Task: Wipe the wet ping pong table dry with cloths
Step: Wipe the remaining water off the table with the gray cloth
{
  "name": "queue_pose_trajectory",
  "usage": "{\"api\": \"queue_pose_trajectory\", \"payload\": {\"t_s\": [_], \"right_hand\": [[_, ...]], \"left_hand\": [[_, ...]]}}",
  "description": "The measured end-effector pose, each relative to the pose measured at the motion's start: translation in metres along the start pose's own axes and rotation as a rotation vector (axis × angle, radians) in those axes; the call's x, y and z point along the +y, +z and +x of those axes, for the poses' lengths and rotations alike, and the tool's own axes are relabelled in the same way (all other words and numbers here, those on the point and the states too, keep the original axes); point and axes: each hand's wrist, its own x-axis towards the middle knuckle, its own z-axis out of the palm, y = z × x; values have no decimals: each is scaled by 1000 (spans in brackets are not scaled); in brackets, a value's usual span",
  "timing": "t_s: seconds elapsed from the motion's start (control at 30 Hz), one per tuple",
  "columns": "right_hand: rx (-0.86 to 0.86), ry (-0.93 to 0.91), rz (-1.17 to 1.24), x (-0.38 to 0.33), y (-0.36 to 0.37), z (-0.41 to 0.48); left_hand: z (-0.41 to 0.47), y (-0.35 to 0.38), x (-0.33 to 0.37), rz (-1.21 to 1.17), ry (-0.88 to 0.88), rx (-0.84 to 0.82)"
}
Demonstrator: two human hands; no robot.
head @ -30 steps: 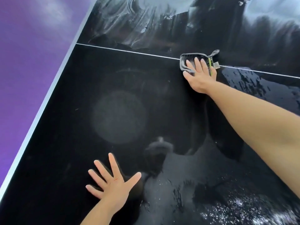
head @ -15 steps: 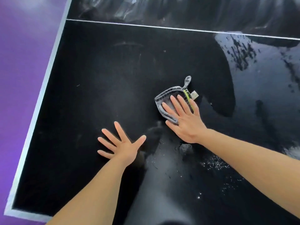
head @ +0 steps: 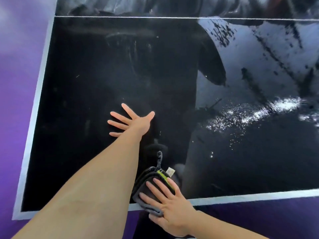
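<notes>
The black ping pong table [head: 89,80] fills the view, with a white edge band along its left and near sides and a white centre line across the top. My right hand [head: 170,206] presses flat, fingers straight, on a folded dark grey cloth [head: 146,183] with a green stripe, a white tag and a hanging loop. The cloth lies at the near edge and partly overhangs it. My left hand [head: 133,121] rests flat on the dull left part of the table, fingers spread. The right part glistens with water and droplets [head: 255,114].
Purple floor [head: 19,94] shows to the left of the table and below its near edge. The near white edge band [head: 250,195] runs right from the cloth. Beyond the centre line the far half shows wet streaks [head: 172,7].
My right hand has drawn the cloth from the centre line back across the table to the near edge. My left hand stays flat in place; the view has tilted down toward the near edge.
</notes>
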Motion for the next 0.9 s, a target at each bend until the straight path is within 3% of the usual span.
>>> {"api": "queue_pose_trajectory", "payload": {"t_s": [0.1, 0.13, 0.17, 0.27, 0.37, 0.47, 0.53, 0.6, 0.67, 0.77, 0.83, 0.9], "right_hand": [[-52, 15, 122, -32, 14, -18], [-84, 62, 300, -38, 7, -24], [-5, 115, 495, -45, -1, -28], [56, 343, 1361, -52, -38, -49], [348, 639, 1876, -40, -62, -81], [619, 654, 2152, -26, -78, -114], [747, 642, 2216, -16, -82, -131], [774, 566, 2274, -7, -83, -147], [732, 445, 2250, 1, -87, -166], [525, 224, 2043, 15, -99, -200], [451, 93, 1857, 27, -108, -222], [500, 178, 1748, 41, -109, -239]], "left_hand": [[-5, -1, -6, 5, 18, -20], [-7, -3, -8, -5, 46, -32], [-9, -6, -11, -24, 81, -47], [-24, -15, -40, -100, 216, -76], [-56, -12, -87, -342, 424, -117], [-118, 3, -128, -620, 486, -144], [-160, 17, -140, -715, 462, -186], [-198, 32, -140, -788, 411, -328], [-228, 44, -132, -820, 390, -525], [-258, 47, -113, -743, 610, -844], [-276, 43, -97, -692, 767, -895], [-294, 46, -78, -680, 794, -826]]}}
